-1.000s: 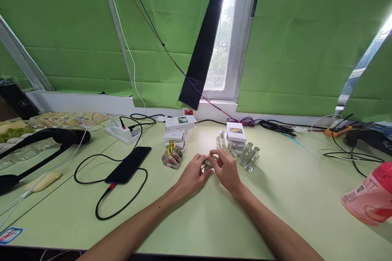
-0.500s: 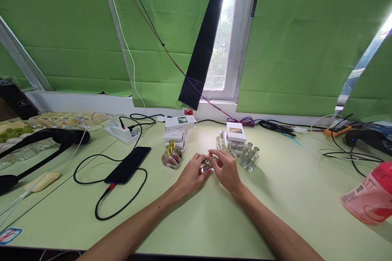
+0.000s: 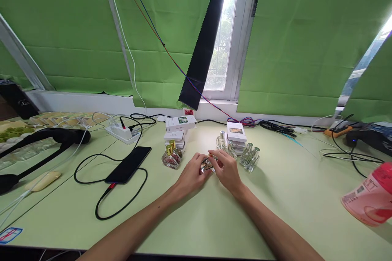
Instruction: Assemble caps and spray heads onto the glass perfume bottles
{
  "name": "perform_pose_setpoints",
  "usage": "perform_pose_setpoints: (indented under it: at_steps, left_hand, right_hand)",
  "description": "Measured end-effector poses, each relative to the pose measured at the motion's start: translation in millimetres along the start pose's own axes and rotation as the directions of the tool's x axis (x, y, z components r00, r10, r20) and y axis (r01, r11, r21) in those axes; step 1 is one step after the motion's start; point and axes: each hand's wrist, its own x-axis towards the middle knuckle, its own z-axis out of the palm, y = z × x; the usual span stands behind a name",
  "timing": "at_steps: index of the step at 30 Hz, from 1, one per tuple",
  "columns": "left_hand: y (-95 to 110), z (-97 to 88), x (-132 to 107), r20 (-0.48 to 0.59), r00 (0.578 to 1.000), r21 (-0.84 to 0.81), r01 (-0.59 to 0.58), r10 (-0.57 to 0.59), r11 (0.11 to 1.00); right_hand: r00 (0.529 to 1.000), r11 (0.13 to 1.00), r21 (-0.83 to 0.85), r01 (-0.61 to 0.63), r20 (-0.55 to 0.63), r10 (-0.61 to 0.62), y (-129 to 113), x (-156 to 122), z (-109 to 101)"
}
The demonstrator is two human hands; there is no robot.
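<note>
My left hand (image 3: 191, 174) and my right hand (image 3: 226, 171) meet at the middle of the pale green table (image 3: 196, 220). Between them they hold a small round glass perfume bottle (image 3: 207, 164); the left hand's fingers curl round its body and the right hand's fingertips pinch at its top. Two round bottles with gold caps (image 3: 171, 157) stand to the left of the hands. Clear square bottles with silver caps (image 3: 250, 156) stand to the right. Behind them lie two stacks of small white boxes (image 3: 180, 127) (image 3: 235, 132).
A black phone (image 3: 128, 164) on a looping black cable lies at the left, near a white power strip (image 3: 122, 132). A black neck-worn device (image 3: 39, 142) sits far left. A pink bottle (image 3: 372, 195) lies at the right edge. Cables run along the window sill.
Almost nothing: both hands stay on the small bottle, with only slight finger movement at its top.
</note>
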Motion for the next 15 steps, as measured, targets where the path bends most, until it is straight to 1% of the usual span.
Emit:
perform_pose_setpoints:
  at_steps: [6,15]
  left_hand:
    - [1.4,-1.8,-0.4,-0.022,1.000,0.029,-0.012,0.012,0.999]
    - [1.9,-0.7,0.8,-0.066,0.997,0.038,-0.024,0.026,0.999]
  right_hand:
    - [1.000,1.000,-0.007,-0.010,-0.009,0.010,1.0,-1.1,-0.1]
    - [1.000,1.000,-0.019,0.008,0.029,-0.008,3.7,-0.3,-0.5]
